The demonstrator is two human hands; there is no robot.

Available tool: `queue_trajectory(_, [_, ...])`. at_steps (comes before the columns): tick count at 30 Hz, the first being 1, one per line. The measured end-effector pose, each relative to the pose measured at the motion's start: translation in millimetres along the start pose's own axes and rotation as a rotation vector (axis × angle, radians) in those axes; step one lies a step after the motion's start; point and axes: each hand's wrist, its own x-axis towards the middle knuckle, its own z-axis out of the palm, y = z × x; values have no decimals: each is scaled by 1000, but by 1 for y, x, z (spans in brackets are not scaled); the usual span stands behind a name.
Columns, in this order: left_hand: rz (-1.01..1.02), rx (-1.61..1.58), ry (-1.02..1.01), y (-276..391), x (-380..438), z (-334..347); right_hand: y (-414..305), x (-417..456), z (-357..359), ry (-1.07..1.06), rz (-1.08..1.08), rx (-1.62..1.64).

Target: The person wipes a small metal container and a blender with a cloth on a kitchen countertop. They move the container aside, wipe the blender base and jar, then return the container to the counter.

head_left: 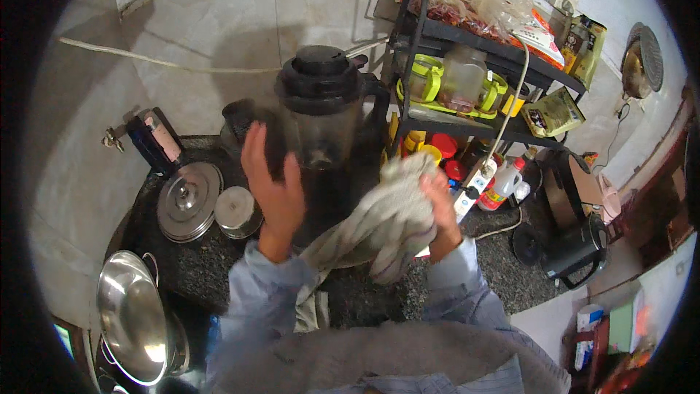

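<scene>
A pale, striped cloth (383, 219) is bunched in my right hand (442, 210), and its loose end trails down to the left over the granite counter. My left hand (276, 194) is raised with the thumb and fingers apart and nothing in it. Behind my hands stands a blender (322, 104) with a dark lid, a clear jug and a black handle. A dark cup-like container (238, 117), partly blurred, is just left of the jug. The blender's lower part is in shadow and hard to make out.
Left on the granite counter (197, 262) are stacked metal lids (188, 200), a metal canister (235, 210) and a steel pot (131, 312). At right stand a black rack (492, 128) with jars, a power strip (474, 189) with its cord, a white bottle (502, 186) and an electric kettle (574, 251).
</scene>
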Motion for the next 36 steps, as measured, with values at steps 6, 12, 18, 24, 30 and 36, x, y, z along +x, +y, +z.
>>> queue_trajectory(6, [76,92,10,-22,81,31,-34,86,33,505,-317,-142])
queue_trajectory(12, [47,-28,-40,-47,86,60,41,154,29,634,-638,-1002])
queue_trajectory(18, [86,-80,-5,-52,86,62,150,89,-12,525,-475,-1346])
queue_trajectory(24, [111,-102,-15,-63,87,57,134,67,8,552,-436,-1086])
queue_trajectory(30, [14,-177,-41,-60,89,58,120,79,48,417,-670,-1039])
queue_trajectory(36, [67,-141,-41,-62,88,57,159,37,25,203,-444,-1098])
